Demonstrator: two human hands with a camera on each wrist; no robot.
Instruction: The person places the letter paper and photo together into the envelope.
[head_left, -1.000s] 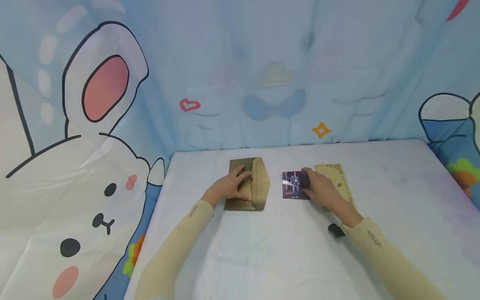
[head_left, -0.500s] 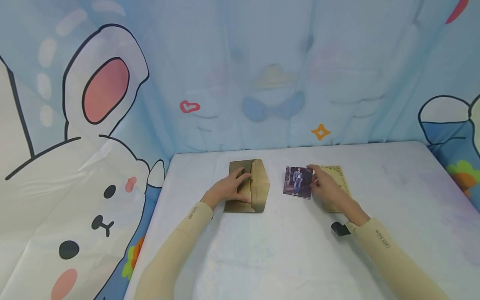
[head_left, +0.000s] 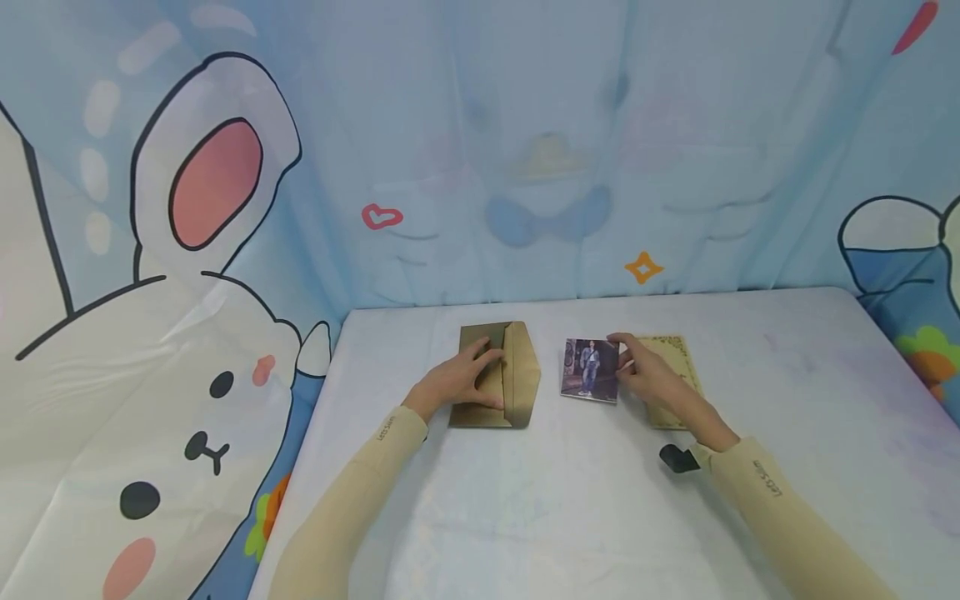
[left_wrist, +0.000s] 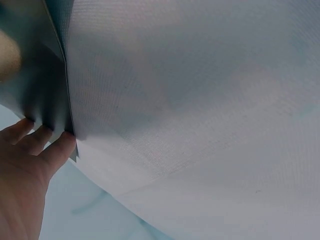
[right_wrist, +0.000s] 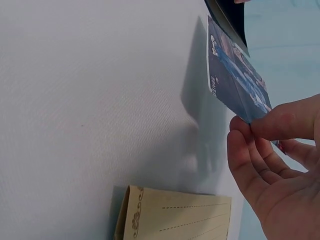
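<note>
Photo (head_left: pixel 588 371) shifts slightly leftward, pinched by right hand (head_left: pixel 651 379); left hand (head_left: pixel 453 380) (fingers spread) rests on envelope (head_left: pixel 522 375), seemingly steadying it.

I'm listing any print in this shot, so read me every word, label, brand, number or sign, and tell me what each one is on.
"Let's Slim": right sleeve, small and slightly soft.
"Let's Slim": left sleeve, fainter, apparently the same words.
Photo: lettering near one edge, too small and blurred to read.
Cream card: dashed lines, no readable words.
Envelope: no lettering visible.
</note>
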